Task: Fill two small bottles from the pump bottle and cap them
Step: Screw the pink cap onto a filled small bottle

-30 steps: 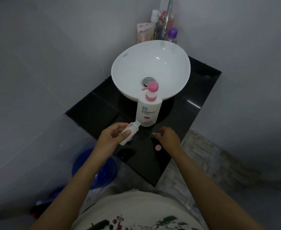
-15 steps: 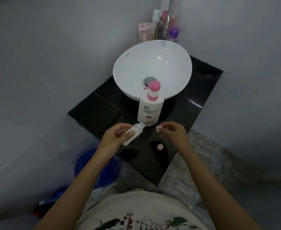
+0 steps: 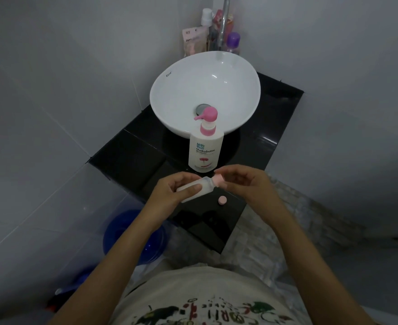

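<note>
Head view: one small bottle point(image 3: 197, 189) gripped in left hand point(image 3: 172, 193); right hand point(image 3: 247, 184) pinches one pink cap point(image 3: 217, 179) at its neck; second cap point(image 3: 222, 199) lies loose; one pump bottle point(image 3: 205, 146).

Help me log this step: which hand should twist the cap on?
Right hand: its fingers already pinch the pink cap at the small bottle mouth, while the left hand grips the bottle's body.

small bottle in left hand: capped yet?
Cannot tell if sealed. Right hand holds the pink cap at the neck of the tilted small white bottle in the left hand.
</note>
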Available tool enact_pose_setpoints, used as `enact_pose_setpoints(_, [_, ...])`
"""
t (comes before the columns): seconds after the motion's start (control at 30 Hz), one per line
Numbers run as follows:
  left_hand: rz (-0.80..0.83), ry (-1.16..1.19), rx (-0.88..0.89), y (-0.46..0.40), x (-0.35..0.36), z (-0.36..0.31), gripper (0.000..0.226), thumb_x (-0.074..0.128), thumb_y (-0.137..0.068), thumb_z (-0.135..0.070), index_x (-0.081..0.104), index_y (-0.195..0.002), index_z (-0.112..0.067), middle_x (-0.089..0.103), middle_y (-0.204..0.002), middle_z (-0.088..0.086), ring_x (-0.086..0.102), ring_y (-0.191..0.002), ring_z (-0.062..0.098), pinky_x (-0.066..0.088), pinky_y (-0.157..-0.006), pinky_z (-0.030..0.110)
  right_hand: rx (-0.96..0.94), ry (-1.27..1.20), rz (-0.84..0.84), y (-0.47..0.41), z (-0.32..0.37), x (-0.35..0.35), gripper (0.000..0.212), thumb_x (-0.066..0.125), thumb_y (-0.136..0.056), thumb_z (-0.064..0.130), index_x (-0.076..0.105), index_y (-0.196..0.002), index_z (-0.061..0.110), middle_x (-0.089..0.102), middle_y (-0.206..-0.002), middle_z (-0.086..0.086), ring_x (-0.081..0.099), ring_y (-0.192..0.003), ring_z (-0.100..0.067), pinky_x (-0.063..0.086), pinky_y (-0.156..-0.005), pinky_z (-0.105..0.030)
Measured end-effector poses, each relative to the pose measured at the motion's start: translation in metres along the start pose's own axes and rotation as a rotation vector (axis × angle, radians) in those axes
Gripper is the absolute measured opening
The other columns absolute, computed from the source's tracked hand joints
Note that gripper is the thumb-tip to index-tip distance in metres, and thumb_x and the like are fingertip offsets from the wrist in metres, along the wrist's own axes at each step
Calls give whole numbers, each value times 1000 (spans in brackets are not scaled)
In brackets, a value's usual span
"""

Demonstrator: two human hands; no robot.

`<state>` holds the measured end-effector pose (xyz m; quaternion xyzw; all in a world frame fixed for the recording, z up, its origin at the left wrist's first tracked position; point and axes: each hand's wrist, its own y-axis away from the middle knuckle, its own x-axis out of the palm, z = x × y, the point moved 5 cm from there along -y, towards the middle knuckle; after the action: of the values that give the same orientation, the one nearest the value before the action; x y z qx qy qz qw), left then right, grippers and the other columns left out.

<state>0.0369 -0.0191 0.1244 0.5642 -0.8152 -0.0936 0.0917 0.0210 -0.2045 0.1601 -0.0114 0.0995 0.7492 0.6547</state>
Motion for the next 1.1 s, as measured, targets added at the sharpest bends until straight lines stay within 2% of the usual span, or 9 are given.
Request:
enact_pose_setpoints(0.17, [-29,-50,12,6,0,-1,19,67,-83,-19,71,-101,-22,71,-98,-6,65,-86,-1,51,-69,11,42,125,-32,2,-1,2,9,68,-84,18,72,-91,15,73,-79,-2,67,-66,-10,53,-63,-15])
enact_pose_setpoints(0.27, [-25,-55,17,10,2,-2,19,65,-84,-19,71,-101,-22,70,-99,-8,63,-85,-5,50,-68,9,89,245,-113,3,-5,3,24,61,-85,40,69,-79,18,67,-64,0,57,-50,-2,44,-51,-10])
enact_pose_setpoints(0.5, [-41,-33,20,17,-1,-9,22,66,-77,-32,71,-98,-28,70,-97,-10,63,-86,-3,50,-67,10,33,122,51,9,4,3,13,66,-86,19,66,-99,18,73,-81,-5,65,-60,-13,44,-47,-14])
enact_pose_setpoints(0.57, [-36,-43,24,18,0,-9,24,66,-76,-34,71,-99,-30,70,-98,-10,63,-89,-2,51,-68,11,53,137,2,9,2,4,13,67,-83,28,68,-91,18,72,-71,-5,62,-53,-11,42,-44,-14])
enact_pose_setpoints(0.67, [-23,-38,29,21,2,-11,28,65,-70,-42,70,-96,-34,71,-95,-18,62,-89,-5,50,-67,9,81,225,-68,10,-1,6,44,56,-77,57,68,-75,15,67,-60,-8,57,-45,-14,44,-46,-18])
enact_pose_setpoints(0.77, [-19,-35,35,22,3,-13,25,65,-69,-44,70,-92,-38,70,-93,-24,62,-88,-7,49,-67,7,88,248,-55,11,-1,7,48,50,-74,67,67,-78,23,68,-65,-3,59,-49,-10,47,-50,-18])
enact_pose_setpoints(0.9, [-27,-34,45,21,2,-16,23,65,-70,-43,71,-92,-39,70,-94,-22,62,-89,-5,50,-68,9,12,155,63,12,4,4,23,66,-82,37,63,-101,23,72,-86,-3,67,-69,-23,58,-64,-28])
enact_pose_setpoints(0.97, [-24,-34,46,21,3,-16,19,66,-74,-38,71,-92,-37,70,-93,-22,62,-87,-5,49,-67,8,-1,153,41,12,5,3,13,67,-84,24,65,-95,19,72,-80,-7,66,-63,-21,56,-60,-25])
enact_pose_setpoints(1.1, [-24,-32,44,21,5,-16,15,65,-81,-26,70,-91,-36,70,-88,-26,62,-84,-9,48,-64,6,73,230,-74,12,5,5,35,57,-79,53,66,-80,20,68,-63,-5,58,-47,-9,47,-49,-18])
